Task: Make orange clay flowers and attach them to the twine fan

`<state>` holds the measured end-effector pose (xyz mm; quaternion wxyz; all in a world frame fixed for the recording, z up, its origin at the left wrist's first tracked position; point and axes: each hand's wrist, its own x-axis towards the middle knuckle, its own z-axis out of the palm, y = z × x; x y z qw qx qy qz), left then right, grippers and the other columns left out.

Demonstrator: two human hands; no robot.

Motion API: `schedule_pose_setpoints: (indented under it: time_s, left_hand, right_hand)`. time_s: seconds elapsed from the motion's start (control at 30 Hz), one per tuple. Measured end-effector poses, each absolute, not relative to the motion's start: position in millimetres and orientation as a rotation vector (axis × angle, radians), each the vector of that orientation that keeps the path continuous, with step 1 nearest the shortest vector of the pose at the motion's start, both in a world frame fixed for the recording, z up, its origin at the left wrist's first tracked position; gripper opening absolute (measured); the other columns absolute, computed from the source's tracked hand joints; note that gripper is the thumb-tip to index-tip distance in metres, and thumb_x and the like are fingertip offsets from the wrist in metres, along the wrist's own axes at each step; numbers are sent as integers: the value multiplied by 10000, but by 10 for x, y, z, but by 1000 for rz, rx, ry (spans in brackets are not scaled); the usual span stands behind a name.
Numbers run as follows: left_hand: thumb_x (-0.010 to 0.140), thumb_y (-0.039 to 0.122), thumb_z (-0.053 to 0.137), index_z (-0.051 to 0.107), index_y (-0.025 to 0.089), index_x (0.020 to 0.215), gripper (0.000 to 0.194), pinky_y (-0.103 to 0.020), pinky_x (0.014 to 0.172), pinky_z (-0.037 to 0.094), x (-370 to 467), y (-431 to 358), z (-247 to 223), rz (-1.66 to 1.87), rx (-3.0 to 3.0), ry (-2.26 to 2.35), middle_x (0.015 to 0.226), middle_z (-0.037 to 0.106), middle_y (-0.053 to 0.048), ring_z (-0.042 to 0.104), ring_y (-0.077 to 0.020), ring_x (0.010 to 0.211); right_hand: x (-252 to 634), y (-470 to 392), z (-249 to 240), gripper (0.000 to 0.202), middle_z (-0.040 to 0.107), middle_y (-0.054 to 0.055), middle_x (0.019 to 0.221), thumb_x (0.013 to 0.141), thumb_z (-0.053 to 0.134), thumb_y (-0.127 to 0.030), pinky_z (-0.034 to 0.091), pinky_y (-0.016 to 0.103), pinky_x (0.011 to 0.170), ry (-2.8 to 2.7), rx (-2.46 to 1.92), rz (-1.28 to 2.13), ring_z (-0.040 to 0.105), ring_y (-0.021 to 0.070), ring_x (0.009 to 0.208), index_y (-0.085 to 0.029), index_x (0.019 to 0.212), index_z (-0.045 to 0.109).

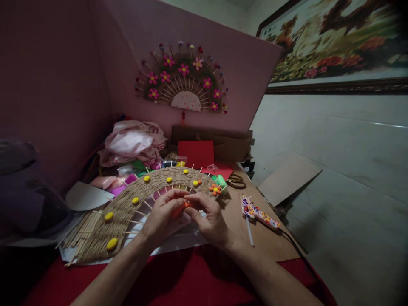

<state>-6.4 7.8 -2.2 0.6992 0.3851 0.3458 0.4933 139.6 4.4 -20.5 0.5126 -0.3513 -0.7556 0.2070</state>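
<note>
My left hand and my right hand meet at the centre, fingers pinched round a small piece of orange material; its exact shape is mostly hidden by the fingers. Behind and to the left of them lies a half-ring fan wound in brown twine, with thin sticks along its edges. Several yellow ovals dot the twine. Near the fan's right end is an orange flower with a yellow centre, and beside it a yellow oval has an orange piece touching its right side.
A flower-patterned glue gun lies on brown board at the right, its cord running to the front edge. Scissors, red paper and bunched pink cloth lie behind. A finished flowered fan hangs on the pink panel.
</note>
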Motion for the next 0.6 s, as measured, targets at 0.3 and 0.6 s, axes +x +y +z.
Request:
schedule_pose_setpoints:
  time_s: [0.3, 0.6]
  left_hand:
    - [642, 219, 631, 629, 157, 868, 234, -211, 562, 423, -70, 116, -94, 1126, 1113, 908, 727, 600, -1, 530, -109, 627]
    - [554, 137, 608, 621, 146, 773, 219, -194, 482, 366, -58, 126, -79, 1169, 1054, 984, 591, 572, 26, 474, -85, 496]
  right_hand:
    - [1393, 26, -179, 82, 587, 21, 757, 829, 553, -157, 428, 260, 677, -1874, -907, 352, 553, 139, 736, -169, 862, 627]
    - [1379, 52, -183, 79, 567, -16, 640, 751, 642, -243, 416, 235, 541, -1622, -869, 972, 510, 100, 564, -169, 742, 616]
